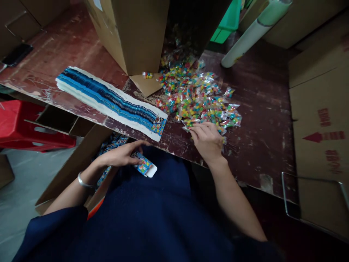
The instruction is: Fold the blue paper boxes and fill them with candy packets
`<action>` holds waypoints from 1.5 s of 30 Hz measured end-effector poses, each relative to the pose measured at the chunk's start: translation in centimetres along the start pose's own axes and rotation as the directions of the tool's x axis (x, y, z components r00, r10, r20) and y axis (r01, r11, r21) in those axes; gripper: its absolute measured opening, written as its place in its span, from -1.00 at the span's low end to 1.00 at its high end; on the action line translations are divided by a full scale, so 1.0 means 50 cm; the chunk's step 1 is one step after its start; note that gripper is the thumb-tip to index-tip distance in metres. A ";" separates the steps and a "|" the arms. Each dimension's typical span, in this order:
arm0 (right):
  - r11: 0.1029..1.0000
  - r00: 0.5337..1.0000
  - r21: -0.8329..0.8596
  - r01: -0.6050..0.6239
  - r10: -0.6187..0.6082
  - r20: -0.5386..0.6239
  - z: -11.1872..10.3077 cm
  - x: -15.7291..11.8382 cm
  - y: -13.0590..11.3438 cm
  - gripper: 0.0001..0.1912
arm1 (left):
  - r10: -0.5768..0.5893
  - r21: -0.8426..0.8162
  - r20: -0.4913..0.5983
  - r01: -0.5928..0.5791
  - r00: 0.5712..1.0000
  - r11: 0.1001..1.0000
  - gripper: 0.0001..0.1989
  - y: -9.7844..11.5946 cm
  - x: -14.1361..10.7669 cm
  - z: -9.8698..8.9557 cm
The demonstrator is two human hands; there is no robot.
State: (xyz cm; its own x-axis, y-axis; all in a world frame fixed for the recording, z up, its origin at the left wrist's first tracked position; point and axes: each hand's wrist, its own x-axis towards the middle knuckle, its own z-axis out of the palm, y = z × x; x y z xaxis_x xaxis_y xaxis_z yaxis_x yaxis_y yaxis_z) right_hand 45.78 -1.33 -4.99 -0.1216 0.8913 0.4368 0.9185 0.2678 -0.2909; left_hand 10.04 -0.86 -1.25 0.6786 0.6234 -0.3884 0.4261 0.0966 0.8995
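Observation:
My left hand point(124, 154) is closed round a small blue printed carton point(144, 165), held over my lap with its white flap standing out at the near end. My right hand point(207, 140) reaches to the near edge of a heap of clear candy packets point(201, 94) full of many-coloured sweets. Its fingers are bent down on one candy packet point(187, 125) there; the fingertips are partly hidden. Left of the heap lies a long overlapping row of flattened blue-and-white cartons point(109, 102) along the table's near edge.
A tall cardboard box point(141, 36) stands behind the heap on the dark red table point(261, 109). Below on the left, an open cardboard box point(71, 163) holds several blue cartons. A red stool point(21, 123), a white roll point(245, 42), a green crate point(226, 25) and a large carton point(321, 109) surround it.

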 end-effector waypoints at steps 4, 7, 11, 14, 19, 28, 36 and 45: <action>0.985 0.970 0.129 -0.116 0.141 -0.197 -0.015 0.007 -0.012 -0.84 | 0.014 0.081 0.110 -0.023 0.994 0.996 -0.72 0.016 -0.003 -0.015; 0.959 0.941 0.216 -0.185 0.236 -0.242 -0.035 0.010 -0.037 -0.83 | 0.011 -0.124 -0.019 -0.013 1.000 0.992 -0.71 0.015 0.021 0.016; 1.000 1.000 0.022 -0.013 0.014 -0.022 -0.034 0.013 -0.040 -0.88 | 0.029 -0.285 -0.134 -0.066 0.991 0.956 -0.70 0.008 0.060 0.065; 0.996 0.998 -0.093 0.004 0.001 0.058 -0.014 0.011 -0.018 -0.91 | 0.039 -0.309 -0.127 -0.077 0.991 0.948 -0.69 0.011 0.076 0.086; 0.989 0.980 0.049 -0.143 0.148 -0.130 -0.011 0.007 -0.013 -0.83 | 0.032 -0.330 -0.209 -0.101 0.977 0.938 -0.62 0.024 0.087 0.100; 0.713 0.891 0.613 -0.341 0.452 -0.030 -0.088 0.011 -0.146 -0.83 | 0.102 -0.245 -0.346 -0.195 0.933 0.950 -0.73 0.047 0.110 0.130; 0.700 0.906 0.644 -0.310 0.422 -0.022 -0.110 0.018 -0.158 -0.88 | 0.111 -0.283 -0.358 -0.221 0.927 0.933 -0.68 0.039 0.106 0.130; 0.756 0.992 0.643 -0.124 0.118 0.053 -0.070 0.009 -0.173 -0.85 | 0.167 -0.425 -0.456 -0.379 0.874 0.822 -0.49 0.069 0.096 0.145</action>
State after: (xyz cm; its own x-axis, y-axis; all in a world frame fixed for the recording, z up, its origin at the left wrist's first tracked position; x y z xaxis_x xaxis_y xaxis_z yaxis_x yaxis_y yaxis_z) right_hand 39.09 -4.54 0.72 -0.0322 0.9347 0.3539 0.4672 0.3271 -0.8214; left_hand 19.09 -3.18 -1.46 0.3919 0.9148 -0.0979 -0.1615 0.1732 0.9716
